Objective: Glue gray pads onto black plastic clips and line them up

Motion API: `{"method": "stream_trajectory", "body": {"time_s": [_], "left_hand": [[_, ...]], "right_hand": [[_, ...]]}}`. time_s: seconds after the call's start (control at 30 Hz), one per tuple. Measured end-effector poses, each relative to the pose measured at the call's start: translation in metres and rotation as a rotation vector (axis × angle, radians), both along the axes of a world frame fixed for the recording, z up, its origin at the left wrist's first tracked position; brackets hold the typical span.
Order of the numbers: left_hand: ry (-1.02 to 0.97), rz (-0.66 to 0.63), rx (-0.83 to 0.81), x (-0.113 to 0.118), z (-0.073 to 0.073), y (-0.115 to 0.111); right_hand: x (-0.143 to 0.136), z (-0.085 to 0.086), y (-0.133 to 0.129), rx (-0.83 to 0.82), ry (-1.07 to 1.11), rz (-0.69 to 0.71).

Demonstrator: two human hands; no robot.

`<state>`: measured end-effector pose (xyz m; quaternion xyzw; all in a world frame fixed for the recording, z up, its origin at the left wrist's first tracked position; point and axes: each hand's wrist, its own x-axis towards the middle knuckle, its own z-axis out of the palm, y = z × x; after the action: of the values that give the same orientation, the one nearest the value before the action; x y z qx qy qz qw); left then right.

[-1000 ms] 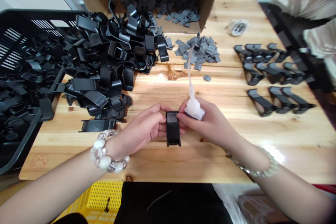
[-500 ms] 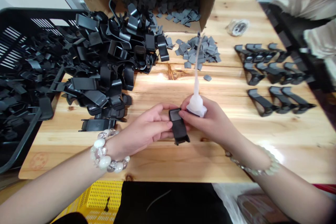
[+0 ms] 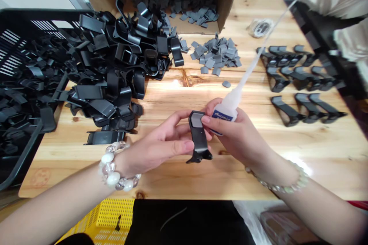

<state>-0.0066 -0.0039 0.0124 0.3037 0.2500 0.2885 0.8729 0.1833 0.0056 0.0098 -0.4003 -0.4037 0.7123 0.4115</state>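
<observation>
Above the wooden table, the left hand holds a black clip, the right hand a bottle newly tipped rightward.

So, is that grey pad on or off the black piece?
On: the grey pad lies at the far end of the black piece, the right hand touching its edge. Whether it's stuck, I can't tell.

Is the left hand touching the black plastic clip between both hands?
Touching: the head view shows the left hand with its thumb on the black plastic clip.
</observation>
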Motion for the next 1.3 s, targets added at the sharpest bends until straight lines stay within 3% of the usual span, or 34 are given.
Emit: {"method": "stream_trajectory", "body": {"time_s": [0.17,0.4,0.57,0.67,0.87,1.0,1.3], "left_hand": [[0.072,0.033,0.014,0.001,-0.001,0.002],[0.212,0.074,-0.041,0.004,-0.001,0.004],[0.272,0.086,-0.088,0.001,0.003,0.007],[0.275,0.052,-0.109,-0.001,0.005,0.008],[0.101,0.156,0.033,-0.002,-0.005,0.006],[0.164,0.190,0.158,0.001,-0.010,0.003],[0.405,0.294,0.163,0.002,-0.019,0.002]], "right_hand": [[-0.003,-0.001,-0.001,0.027,0.003,0.006],[-0.007,-0.005,-0.002,0.056,-0.283,-0.053],[-0.004,-0.004,0.002,0.297,-0.491,-0.131],[0.000,-0.003,0.003,0.418,-0.586,-0.084],[0.000,-0.001,0.002,0.348,-0.499,-0.135],[-0.004,-0.004,-0.001,0.411,-0.568,-0.143],[-0.008,-0.006,-0.011,0.374,-0.502,0.037]]}}
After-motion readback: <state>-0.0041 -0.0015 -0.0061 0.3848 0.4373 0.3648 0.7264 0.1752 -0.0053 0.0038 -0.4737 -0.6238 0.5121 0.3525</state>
